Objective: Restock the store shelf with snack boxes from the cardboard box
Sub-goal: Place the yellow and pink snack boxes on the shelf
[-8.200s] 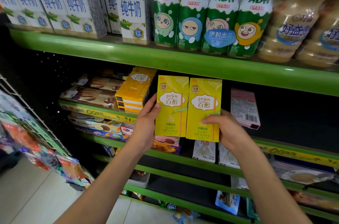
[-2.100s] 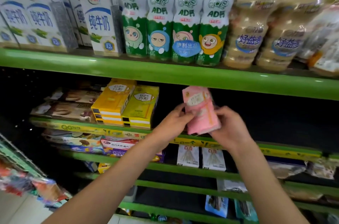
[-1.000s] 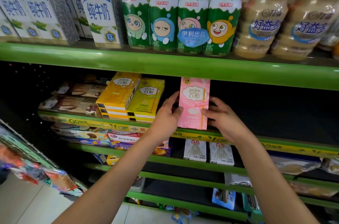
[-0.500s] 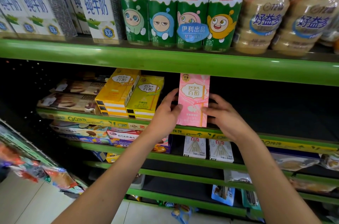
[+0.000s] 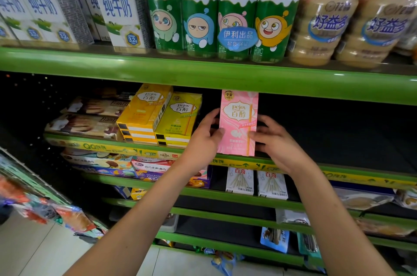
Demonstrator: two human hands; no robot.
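A pink Pejoy snack box (image 5: 238, 117) stands upright on the front of the middle green shelf (image 5: 352, 176). My left hand (image 5: 204, 138) holds its left side and my right hand (image 5: 274, 143) holds its right side, thumbs on the front face. Left of it, two stacks of yellow Pejoy boxes (image 5: 161, 115) lie flat on the same shelf. The cardboard box is out of view.
Milk cartons (image 5: 117, 4), green AD drink bottles (image 5: 223, 9) and beige bottle packs (image 5: 352, 18) fill the shelf above. Brown biscuit boxes (image 5: 90, 117) lie at the left. The shelf space right of the pink box is dark. White stick-snack boxes (image 5: 256, 182) stand one shelf below.
The pink box has gone from tilted in the air to standing upright on the shelf edge, both hands still on it. In the oldest frame I held two yellow boxes.
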